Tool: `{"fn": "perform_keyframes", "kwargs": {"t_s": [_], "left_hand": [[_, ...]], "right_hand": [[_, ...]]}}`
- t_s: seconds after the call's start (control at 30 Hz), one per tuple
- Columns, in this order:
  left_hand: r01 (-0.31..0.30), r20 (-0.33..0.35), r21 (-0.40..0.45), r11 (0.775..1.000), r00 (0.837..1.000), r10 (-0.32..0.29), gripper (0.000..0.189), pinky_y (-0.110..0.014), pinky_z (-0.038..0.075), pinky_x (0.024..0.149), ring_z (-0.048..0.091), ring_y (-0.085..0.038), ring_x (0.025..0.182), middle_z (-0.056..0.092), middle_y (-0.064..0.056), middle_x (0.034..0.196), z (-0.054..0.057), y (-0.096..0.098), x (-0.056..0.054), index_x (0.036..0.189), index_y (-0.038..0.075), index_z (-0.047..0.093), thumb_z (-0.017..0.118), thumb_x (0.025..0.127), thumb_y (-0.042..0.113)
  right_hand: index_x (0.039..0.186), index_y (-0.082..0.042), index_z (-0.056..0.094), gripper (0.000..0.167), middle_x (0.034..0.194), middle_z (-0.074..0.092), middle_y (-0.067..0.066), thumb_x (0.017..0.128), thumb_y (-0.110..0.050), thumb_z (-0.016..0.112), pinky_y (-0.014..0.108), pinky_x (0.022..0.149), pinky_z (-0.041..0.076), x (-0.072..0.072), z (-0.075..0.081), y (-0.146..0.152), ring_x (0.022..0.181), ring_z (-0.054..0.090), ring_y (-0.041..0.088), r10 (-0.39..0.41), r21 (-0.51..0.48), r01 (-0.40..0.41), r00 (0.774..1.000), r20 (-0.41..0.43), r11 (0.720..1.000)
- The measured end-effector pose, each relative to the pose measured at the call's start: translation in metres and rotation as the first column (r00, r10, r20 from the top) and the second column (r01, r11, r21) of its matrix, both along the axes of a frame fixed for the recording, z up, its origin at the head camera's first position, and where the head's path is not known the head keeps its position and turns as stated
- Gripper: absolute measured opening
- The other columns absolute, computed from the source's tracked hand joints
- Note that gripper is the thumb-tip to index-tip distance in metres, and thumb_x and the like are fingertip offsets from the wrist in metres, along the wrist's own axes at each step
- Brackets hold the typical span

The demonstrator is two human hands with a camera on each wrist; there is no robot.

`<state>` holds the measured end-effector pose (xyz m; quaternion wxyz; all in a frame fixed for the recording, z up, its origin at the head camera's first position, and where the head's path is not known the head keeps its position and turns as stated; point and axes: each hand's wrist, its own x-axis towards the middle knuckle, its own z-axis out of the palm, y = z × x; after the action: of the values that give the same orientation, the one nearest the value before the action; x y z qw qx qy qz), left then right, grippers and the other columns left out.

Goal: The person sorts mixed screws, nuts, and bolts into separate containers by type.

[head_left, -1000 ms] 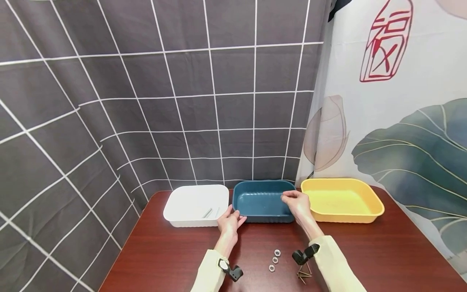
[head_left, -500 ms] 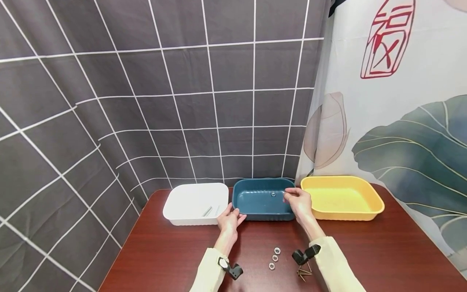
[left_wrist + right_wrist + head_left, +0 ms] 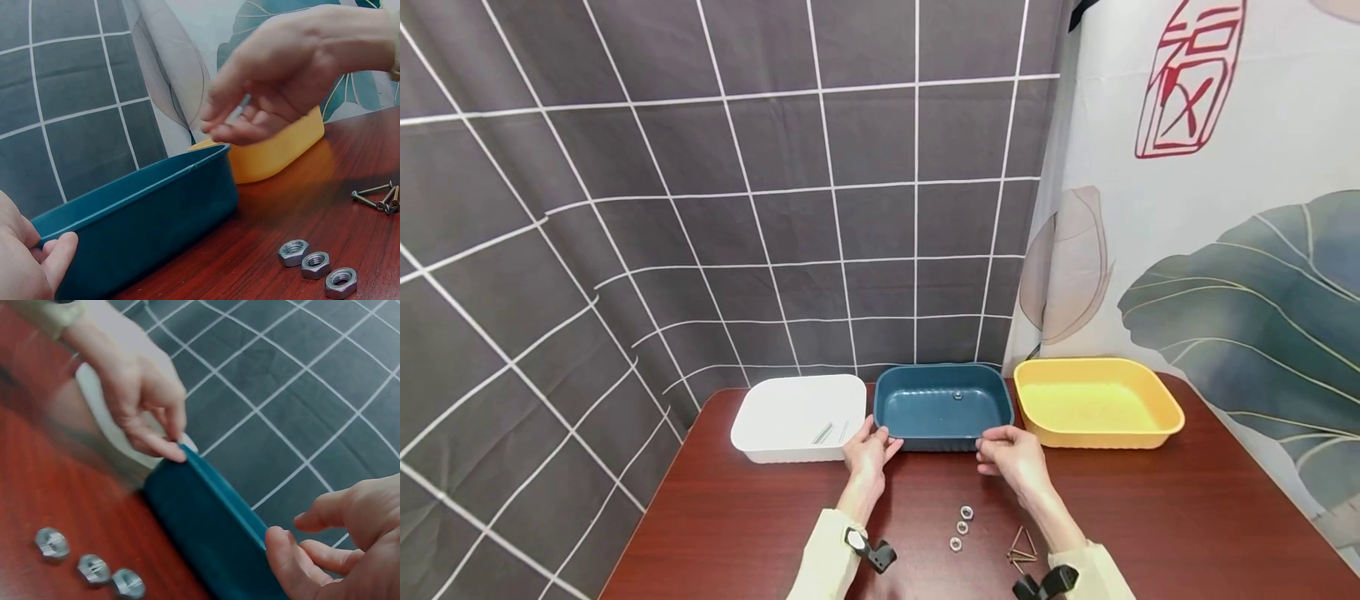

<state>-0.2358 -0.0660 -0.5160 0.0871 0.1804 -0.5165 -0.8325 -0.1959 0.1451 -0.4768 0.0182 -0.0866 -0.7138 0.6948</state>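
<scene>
My left hand pinches the near left corner of the blue plastic tray. In the left wrist view its thumb and fingers close over the rim. A single hex nut lies inside this tray. At the tray's near right corner hovers my right hand, its fingers loosely bent. The right wrist view shows a gap between its thumb and fingers, with nothing held. Three steel hex nuts lie in a row on the table, and several brass-coloured screws sit to their right.
To the left of the blue tray stands a white tray with several thin metal pins in it. A yellow tray stands to the right. The dark red table backs onto a grey checked curtain.
The right hand has drawn back from over the blue tray toward its near corner. A nut now shows inside the tray, first visible half a second ago. The left hand stays put.
</scene>
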Motion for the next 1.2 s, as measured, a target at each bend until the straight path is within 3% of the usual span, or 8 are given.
{"fn": "perform_keyframes", "kwargs": {"t_s": [0.17, 0.27, 0.37, 0.57, 0.73, 1.0, 1.2], "left_hand": [[-0.019, -0.056, 0.001, 1.000, 0.998, 0.019, 0.052, -0.035, 0.064, 0.070, 0.062, -0.015, 0.062, 0.054, -0.014, 0.081, -0.003, 0.000, 0.003, 0.139, -0.016, 0.046, 0.059, 0.089, -0.015], [-0.005, -0.050, 0.009, 1.000, 0.999, 0.006, 0.052, -0.035, 0.064, 0.072, 0.061, -0.014, 0.063, 0.054, -0.014, 0.081, 0.002, -0.001, 0.006, 0.140, -0.017, 0.044, 0.058, 0.090, -0.015], [0.010, -0.001, 0.000, 1.000, 1.000, -0.010, 0.052, -0.035, 0.064, 0.074, 0.060, -0.013, 0.064, 0.052, -0.012, 0.082, 0.006, -0.001, 0.007, 0.143, -0.016, 0.042, 0.055, 0.092, -0.015], [0.002, 0.016, -0.003, 1.000, 1.000, -0.002, 0.052, -0.033, 0.064, 0.071, 0.060, -0.013, 0.063, 0.052, -0.012, 0.082, 0.001, -0.002, 0.005, 0.143, -0.014, 0.043, 0.054, 0.092, -0.015], [0.001, 0.011, 0.003, 1.000, 1.000, -0.001, 0.053, -0.033, 0.064, 0.070, 0.059, -0.012, 0.064, 0.052, -0.012, 0.082, 0.001, -0.002, 0.004, 0.143, -0.015, 0.042, 0.054, 0.091, -0.016], [0.005, 0.005, 0.012, 1.000, 1.000, -0.005, 0.053, -0.032, 0.064, 0.070, 0.060, -0.012, 0.063, 0.052, -0.011, 0.082, 0.001, -0.001, 0.003, 0.143, -0.015, 0.042, 0.054, 0.092, -0.015], [0.010, 0.010, 0.009, 1.000, 1.000, -0.010, 0.052, -0.032, 0.064, 0.070, 0.060, -0.012, 0.064, 0.052, -0.012, 0.083, 0.004, 0.000, 0.004, 0.143, -0.014, 0.042, 0.054, 0.093, -0.015]], "right_hand": [[0.105, 0.018, 0.059, 0.026, 0.079, 0.069, 0.019, 0.083, 0.009, 0.068, 0.035, 0.054, 0.063, 0.020, -0.014, -0.004, 0.063, 0.067, 0.020, -0.017, 0.087, 0.014, 0.999, 0.034, 0.996], [0.104, 0.016, 0.060, 0.027, 0.075, 0.068, 0.014, 0.081, 0.006, 0.069, 0.036, 0.054, 0.063, 0.028, -0.020, -0.006, 0.062, 0.068, 0.022, -0.021, 0.138, 0.015, 0.999, 0.044, 0.990], [0.102, 0.015, 0.061, 0.027, 0.073, 0.068, 0.012, 0.079, 0.004, 0.071, 0.036, 0.052, 0.063, 0.034, -0.025, -0.008, 0.060, 0.068, 0.023, -0.026, 0.194, 0.017, 0.999, 0.040, 0.981], [0.096, 0.011, 0.063, 0.024, 0.070, 0.067, 0.008, 0.079, -0.002, 0.074, 0.035, 0.046, 0.061, 0.046, -0.033, -0.013, 0.051, 0.067, 0.023, -0.027, 0.301, 0.010, 0.998, 0.050, 0.954], [0.091, 0.008, 0.063, 0.020, 0.065, 0.066, 0.006, 0.079, -0.003, 0.074, 0.032, 0.042, 0.058, 0.051, -0.038, -0.016, 0.045, 0.064, 0.020, -0.031, 0.363, 0.011, 0.998, 0.050, 0.932], [0.089, 0.009, 0.061, 0.019, 0.062, 0.065, 0.006, 0.078, -0.001, 0.074, 0.031, 0.044, 0.059, 0.053, -0.045, -0.017, 0.047, 0.065, 0.019, -0.024, 0.366, 0.014, 0.999, 0.023, 0.930], [0.088, 0.007, 0.061, 0.019, 0.059, 0.063, 0.002, 0.077, -0.003, 0.073, 0.028, 0.043, 0.058, 0.054, -0.049, -0.018, 0.043, 0.063, 0.016, -0.024, 0.425, 0.022, 1.000, 0.001, 0.905]]}}
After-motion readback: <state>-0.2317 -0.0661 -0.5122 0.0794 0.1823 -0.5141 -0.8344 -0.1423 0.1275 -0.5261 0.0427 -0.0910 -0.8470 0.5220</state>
